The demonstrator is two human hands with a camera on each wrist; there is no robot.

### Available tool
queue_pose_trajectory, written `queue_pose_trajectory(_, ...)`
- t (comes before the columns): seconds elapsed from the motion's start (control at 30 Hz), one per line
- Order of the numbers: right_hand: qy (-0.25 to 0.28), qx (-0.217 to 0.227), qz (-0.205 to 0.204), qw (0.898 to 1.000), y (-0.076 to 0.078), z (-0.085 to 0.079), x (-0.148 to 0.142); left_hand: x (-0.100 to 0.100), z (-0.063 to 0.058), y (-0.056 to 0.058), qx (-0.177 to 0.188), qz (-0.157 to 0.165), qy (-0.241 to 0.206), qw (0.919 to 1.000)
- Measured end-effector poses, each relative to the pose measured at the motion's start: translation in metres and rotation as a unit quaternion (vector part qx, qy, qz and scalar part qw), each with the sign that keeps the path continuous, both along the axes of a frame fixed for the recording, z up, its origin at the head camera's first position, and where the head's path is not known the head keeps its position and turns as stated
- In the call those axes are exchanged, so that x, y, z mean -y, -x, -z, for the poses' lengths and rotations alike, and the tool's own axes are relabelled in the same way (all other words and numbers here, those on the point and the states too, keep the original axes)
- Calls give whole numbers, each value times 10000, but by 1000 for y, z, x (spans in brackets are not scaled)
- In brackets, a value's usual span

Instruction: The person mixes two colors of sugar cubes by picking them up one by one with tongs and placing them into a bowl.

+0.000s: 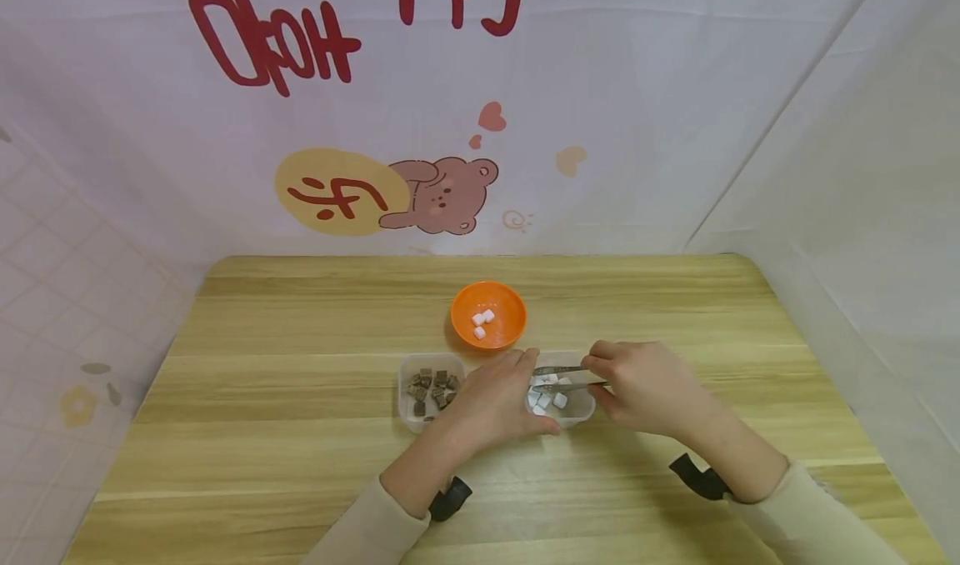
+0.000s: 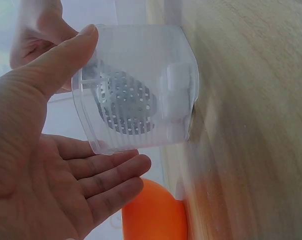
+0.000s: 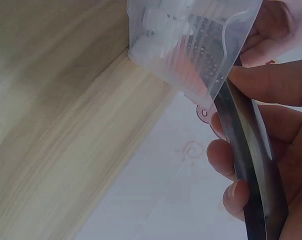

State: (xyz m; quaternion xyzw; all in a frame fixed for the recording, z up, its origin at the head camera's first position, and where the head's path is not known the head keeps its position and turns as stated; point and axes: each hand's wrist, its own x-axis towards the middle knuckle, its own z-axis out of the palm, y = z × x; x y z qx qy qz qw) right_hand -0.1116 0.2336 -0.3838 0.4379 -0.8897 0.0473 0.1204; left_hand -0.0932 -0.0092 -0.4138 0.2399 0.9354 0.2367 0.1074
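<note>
My right hand (image 1: pixel 641 386) grips metal tongs (image 3: pixel 251 155), whose perforated ends reach into a clear plastic container (image 1: pixel 577 411). The two tong arms stand apart over several white cubes (image 1: pixel 560 400) there; whether a cube lies between them I cannot tell. My left hand (image 1: pixel 495 398) holds the same container at its left side. Its thumb (image 2: pixel 73 47) lies at one edge, and its lightly bent fingers (image 2: pixel 108 172) are at the opposite edge. Through the see-through wall in the left wrist view, a perforated tong end (image 2: pixel 126 102) and pale cubes (image 2: pixel 176 95) show.
Behind the containers stands an orange bowl (image 1: pixel 510 319) with three white cubes. A second clear container (image 1: pixel 406 402) with several brown cubes (image 1: pixel 420 392) is left of my left hand, partly covered by it. A printed white curtain (image 1: pixel 637 115) hangs beyond the wooden table (image 1: pixel 285 432).
</note>
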Motion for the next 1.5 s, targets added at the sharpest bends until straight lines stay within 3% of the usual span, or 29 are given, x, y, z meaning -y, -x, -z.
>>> queue_pose_trajectory(0.53,-180,5,198,9996,-3,-2,5,0,-1,0,3,30,3,10000)
queue_pose_trajectory(0.8,566,40,-9,9984,-1,-3,-10,-1,-1,0,-15,49,5,10000)
queue_pose_trajectory(1.17,1378,178,-123,9902,2,-28,-24,-3,0,0,32,12,32,10000)
queue_pose_trajectory(1.33,1715,165,48,9850,10,-30,-24,-2,-1,0,142,-70,-75,9998)
queue_pose_trajectory(1.5,1876,291,385,9811,24,-21,-16,-1,-3,-1,120,-66,-40,9999)
